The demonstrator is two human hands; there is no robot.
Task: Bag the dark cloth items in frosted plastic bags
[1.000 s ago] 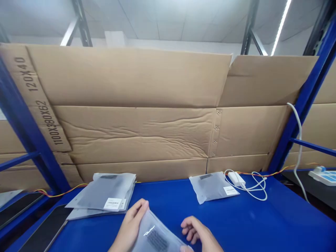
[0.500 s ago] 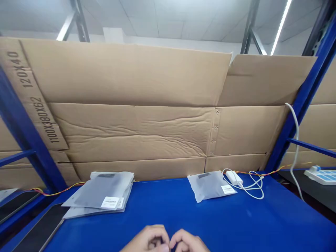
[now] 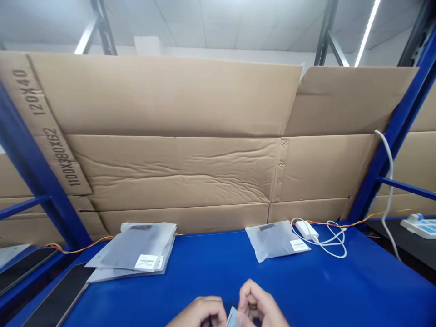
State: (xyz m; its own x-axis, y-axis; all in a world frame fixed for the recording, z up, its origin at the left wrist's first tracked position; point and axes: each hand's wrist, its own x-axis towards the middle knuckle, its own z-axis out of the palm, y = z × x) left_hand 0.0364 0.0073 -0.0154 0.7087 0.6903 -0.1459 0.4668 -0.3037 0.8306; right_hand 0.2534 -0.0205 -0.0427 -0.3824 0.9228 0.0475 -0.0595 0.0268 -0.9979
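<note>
At the bottom edge of the view, my left hand (image 3: pixel 200 312) is closed, its fingers curled inward. My right hand (image 3: pixel 260 306) sits just to its right, with bent fingers pinched together and raised a little higher. Between the two hands shows the corner of a small pale, flat piece (image 3: pixel 232 318). The right thumb presses against it; the rest is cut off by the frame. Whether the left fingers grip the same piece is hidden. Both hands are over the blue tabletop (image 3: pixel 211 263).
Frosted plastic bags (image 3: pixel 136 247) with white labels lie stacked at the back left. Another labelled bag (image 3: pixel 275 240) lies at the back right, beside a white adapter (image 3: pixel 306 230) with a coiled cable. A cardboard wall (image 3: pixel 177 172) stands behind, between blue posts. A dark flat panel (image 3: pixel 57 295) is at the left.
My hands have moved apart and slightly right, the right one rising. The pale flat piece now shows between them. The whole view has shifted slightly.
</note>
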